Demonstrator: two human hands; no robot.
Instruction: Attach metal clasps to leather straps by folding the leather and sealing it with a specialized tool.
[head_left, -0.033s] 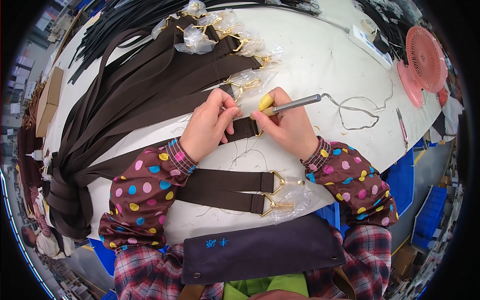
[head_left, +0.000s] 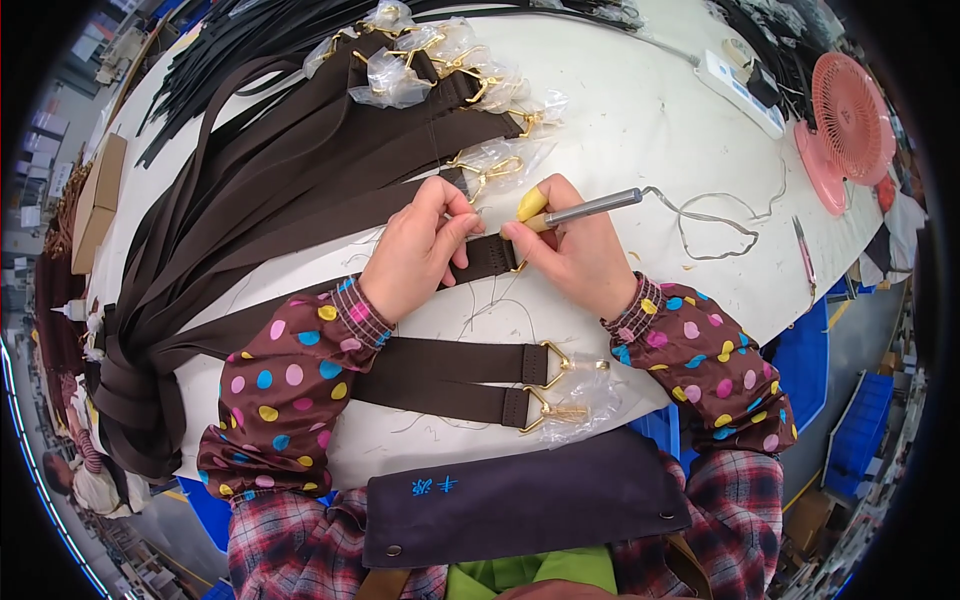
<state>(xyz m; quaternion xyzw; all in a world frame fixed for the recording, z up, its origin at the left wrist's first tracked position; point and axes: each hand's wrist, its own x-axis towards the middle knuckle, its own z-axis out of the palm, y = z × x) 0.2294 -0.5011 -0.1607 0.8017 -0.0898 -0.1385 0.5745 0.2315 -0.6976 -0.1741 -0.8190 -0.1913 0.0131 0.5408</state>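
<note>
My right hand (head_left: 578,248) grips a corded pen-shaped tool (head_left: 595,207) with a grey and tan handle. A yellow finger cover sits on one of its fingers. My left hand (head_left: 422,245) is closed in a pinch just left of it; what lies between its fingertips is too small to make out. Under both hands lies the end of a dark brown strap (head_left: 490,258), with a bit of gold hardware at its tip. Loose threads (head_left: 490,305) trail beside it. Nearer me, two strap ends (head_left: 450,362) carry gold clasps (head_left: 548,408), partly wrapped in clear plastic.
A large bundle of brown straps (head_left: 270,165) with plastic-wrapped clasps covers the left of the white table (head_left: 620,130). To the right are a power strip (head_left: 738,92), a pink fan (head_left: 850,125) and a slim pointed tool (head_left: 804,250). Blue bins (head_left: 860,430) stand below the table's edge.
</note>
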